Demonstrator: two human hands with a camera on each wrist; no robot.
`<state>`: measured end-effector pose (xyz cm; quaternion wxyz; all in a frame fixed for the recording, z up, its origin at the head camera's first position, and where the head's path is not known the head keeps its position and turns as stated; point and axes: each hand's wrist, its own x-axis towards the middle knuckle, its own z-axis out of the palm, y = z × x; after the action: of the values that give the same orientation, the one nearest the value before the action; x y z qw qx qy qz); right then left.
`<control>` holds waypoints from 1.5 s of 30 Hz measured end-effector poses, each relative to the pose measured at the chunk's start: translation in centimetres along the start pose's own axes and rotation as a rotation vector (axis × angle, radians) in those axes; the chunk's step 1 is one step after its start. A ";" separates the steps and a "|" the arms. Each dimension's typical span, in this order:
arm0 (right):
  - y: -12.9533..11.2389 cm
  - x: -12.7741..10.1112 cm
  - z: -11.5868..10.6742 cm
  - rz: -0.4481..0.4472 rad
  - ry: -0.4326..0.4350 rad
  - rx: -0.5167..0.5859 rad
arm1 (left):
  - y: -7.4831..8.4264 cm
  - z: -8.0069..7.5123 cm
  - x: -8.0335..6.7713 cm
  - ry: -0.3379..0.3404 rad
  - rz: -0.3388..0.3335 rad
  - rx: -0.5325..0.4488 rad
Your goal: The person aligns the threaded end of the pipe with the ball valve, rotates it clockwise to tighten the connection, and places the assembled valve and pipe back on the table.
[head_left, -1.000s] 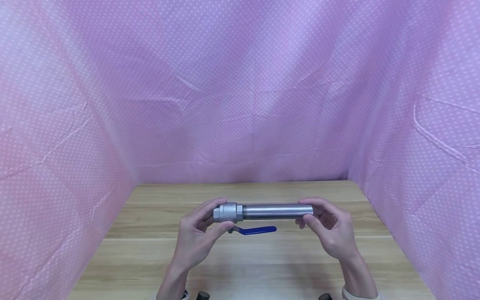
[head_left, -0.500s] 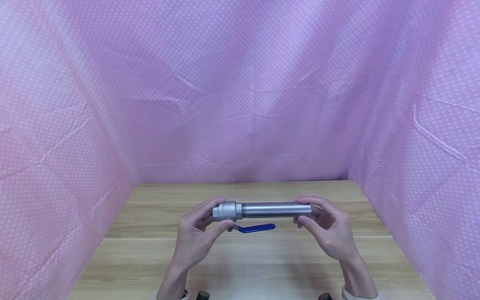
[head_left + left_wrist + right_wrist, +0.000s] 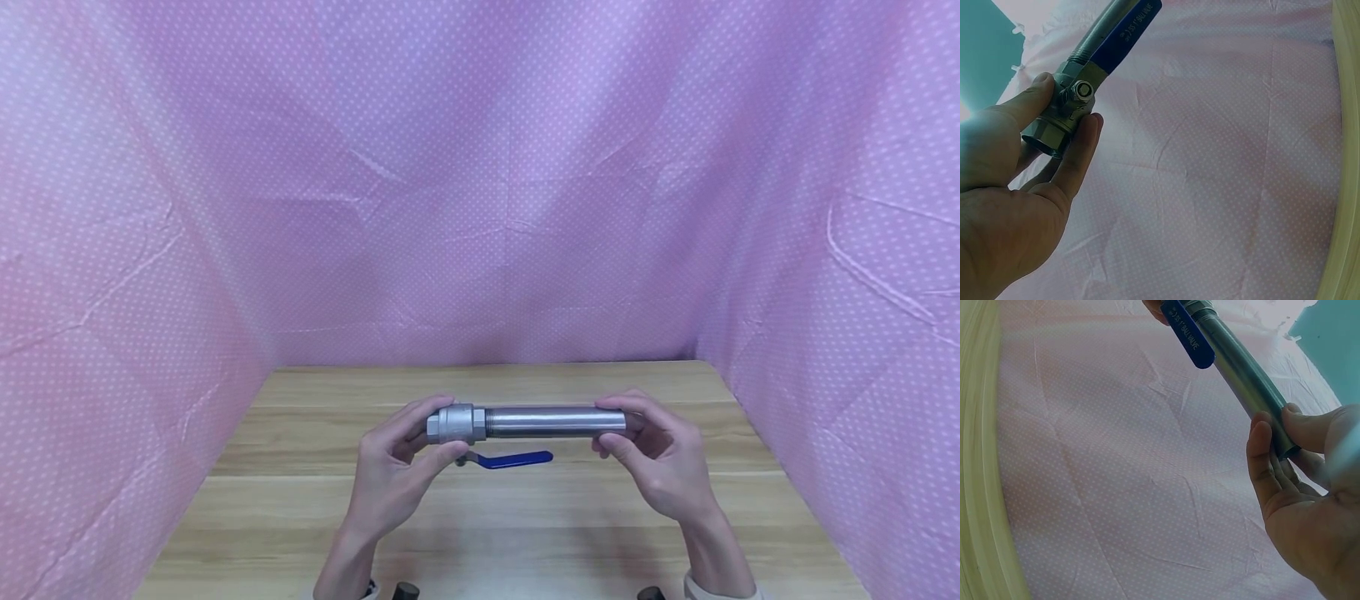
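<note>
Steel valve [image 3: 456, 423] stays pinched in left hand [image 3: 390, 483]; right hand [image 3: 663, 467] pinches pipe [image 3: 555, 422], best turned straight above the counter [image 3: 480, 517].

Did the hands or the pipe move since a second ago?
Hardly. The pipe and valve shifted slightly left and up half a second ago, then came back to where they began. The right hand kept its fingers on the pipe's end, with small shifts only. The left hand still grips the valve, the blue handle still hangs below, and the table looks the same.
</note>
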<state>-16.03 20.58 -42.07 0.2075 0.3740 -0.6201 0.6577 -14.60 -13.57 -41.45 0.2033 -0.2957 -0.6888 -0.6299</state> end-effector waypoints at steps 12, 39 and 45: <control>0.4 -0.1 0.0 -0.023 0.006 0.011 | 0.0 -0.1 -0.1 0.004 -0.014 0.002; -0.3 0.0 -0.2 0.048 -0.045 0.027 | 0.0 0.0 -0.1 -0.003 -0.015 0.007; -0.5 0.0 -0.1 0.069 -0.009 -0.032 | 0.0 0.0 -0.1 -0.004 -0.016 0.007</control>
<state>-15.66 20.72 -41.76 0.1879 0.3520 -0.6439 0.6528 -14.54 -13.62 -41.53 0.1981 -0.2907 -0.6938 -0.6284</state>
